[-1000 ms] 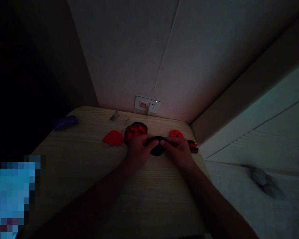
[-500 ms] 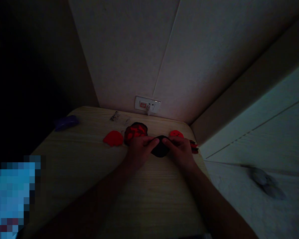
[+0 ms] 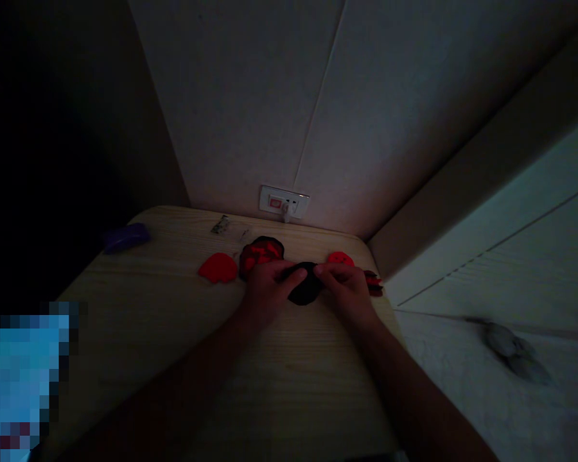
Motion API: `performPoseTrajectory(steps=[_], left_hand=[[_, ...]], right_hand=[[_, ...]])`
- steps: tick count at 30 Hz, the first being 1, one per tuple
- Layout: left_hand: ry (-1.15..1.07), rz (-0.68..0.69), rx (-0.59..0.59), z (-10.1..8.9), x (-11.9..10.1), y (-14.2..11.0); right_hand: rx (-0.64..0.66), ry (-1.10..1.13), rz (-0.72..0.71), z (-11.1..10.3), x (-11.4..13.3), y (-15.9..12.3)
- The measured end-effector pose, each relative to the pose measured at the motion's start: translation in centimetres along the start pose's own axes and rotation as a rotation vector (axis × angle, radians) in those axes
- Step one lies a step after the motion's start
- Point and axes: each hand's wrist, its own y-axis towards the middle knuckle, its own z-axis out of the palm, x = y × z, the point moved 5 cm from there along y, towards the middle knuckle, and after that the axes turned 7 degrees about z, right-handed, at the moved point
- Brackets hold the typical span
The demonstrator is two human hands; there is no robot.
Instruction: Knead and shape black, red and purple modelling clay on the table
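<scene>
Between my two hands is a flat, roundish black piece [image 3: 304, 286], which looks like modelling clay. My left hand [image 3: 266, 287] pinches its left side with the thumb on top. At its upper right edge, the thumb and fingertips of my right hand [image 3: 345, 290] grip it. Just behind my left hand lies a round black-edged piece with red patches [image 3: 261, 251]. Farther left is a flat red piece [image 3: 218, 267] with a wavy lower edge. A red disc with dark dots [image 3: 340, 259] and a layered red-and-black piece [image 3: 374, 283] lie by my right hand.
The wooden table [image 3: 279, 385] meets a wall with a socket [image 3: 284, 203] holding a plug. A purple packet [image 3: 126, 237] lies at the table's left edge. A pixelated bright blue patch [image 3: 19, 372] covers the lower left. Right of the table, a grey object [image 3: 513, 353] lies lower down.
The black piece has shifted slightly right and then back left between my hands, and its outline looks a little wider. My right thumb has moved to its upper right edge. Other pieces stay put.
</scene>
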Motion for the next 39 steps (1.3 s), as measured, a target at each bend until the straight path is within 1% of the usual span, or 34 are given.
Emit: performPoseTrajectory(steps=[3, 5, 8, 11, 13, 16, 19, 23, 26, 29, 31, 34, 36, 39], left_hand=[[0.073, 0.015, 0.01, 0.0, 0.0, 0.0], [0.083, 0.015, 0.003, -0.1, 0.1, 0.0], [0.084, 0.021, 0.005, -0.1, 0.3, 0.0], [0.13, 0.049, 0.019, -0.1, 0.1, 0.0], [0.148, 0.062, -0.003, -0.3, -0.1, 0.0], [0.146, 0.055, -0.049, -0.6, -0.2, 0.0], [0.142, 0.056, -0.06, -0.6, -0.1, 0.1], [0.138, 0.08, -0.113, -0.7, -0.4, 0.1], [0.101, 0.078, -0.135, -0.7, -0.3, 0.2], [-0.02, 0.028, -0.119, -0.6, 0.2, 0.4], [-0.065, -0.004, -0.084, -0.5, 0.5, 0.4], [0.007, 0.017, -0.027, -0.5, 0.5, 0.3], [0.058, 0.05, -0.021, -0.5, 0.3, 0.2], [0.062, 0.059, -0.024, -0.3, 0.3, 0.0]], right_hand=[[-0.037, -0.004, -0.049, -0.2, 0.2, 0.1], [-0.044, -0.039, -0.072, -0.3, 0.2, 0.0], [-0.033, -0.059, -0.065, -0.3, 0.2, -0.1], [-0.02, -0.013, -0.034, -0.1, 0.1, -0.2], [-0.008, 0.007, -0.017, 0.0, 0.0, -0.1], [-0.009, -0.025, -0.025, -0.1, 0.0, 0.0], [-0.021, -0.03, -0.029, -0.2, 0.1, 0.0], [0.027, 0.024, 0.008, 0.1, 0.0, -0.2], [0.046, 0.022, 0.001, 0.2, 0.1, -0.2], [-0.011, 0.026, -0.042, -0.3, 0.4, 0.0], [-0.039, 0.062, -0.056, -0.4, 0.5, 0.2], [0.002, 0.121, -0.013, 0.0, 0.3, 0.3], [0.051, 0.098, 0.022, 0.4, -0.1, 0.2], [0.063, 0.047, 0.029, 0.6, -0.5, 0.1]])
